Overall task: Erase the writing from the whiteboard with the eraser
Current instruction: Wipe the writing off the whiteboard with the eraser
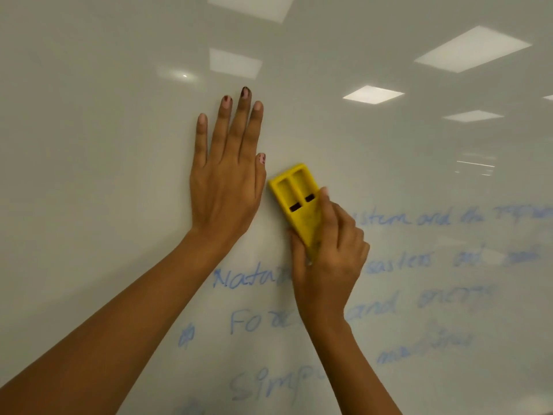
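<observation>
A glossy whiteboard (pixel 104 115) fills the whole view. Several lines of pale blue writing (pixel 434 259) cover its lower right part. My right hand (pixel 329 259) grips the lower end of a yellow eraser (pixel 294 194), pressed against the board at the left end of the top line of writing. The eraser tilts up and to the left and has two recessed slots on its back. My left hand (pixel 227 175) lies flat on the board just left of the eraser, fingers spread upward, holding nothing. My right hand and arm hide the middle of several words.
Ceiling light panels (pixel 471 49) reflect in the upper part of the board. The board's left half and top carry no writing. No edge, tray or frame of the board is in view.
</observation>
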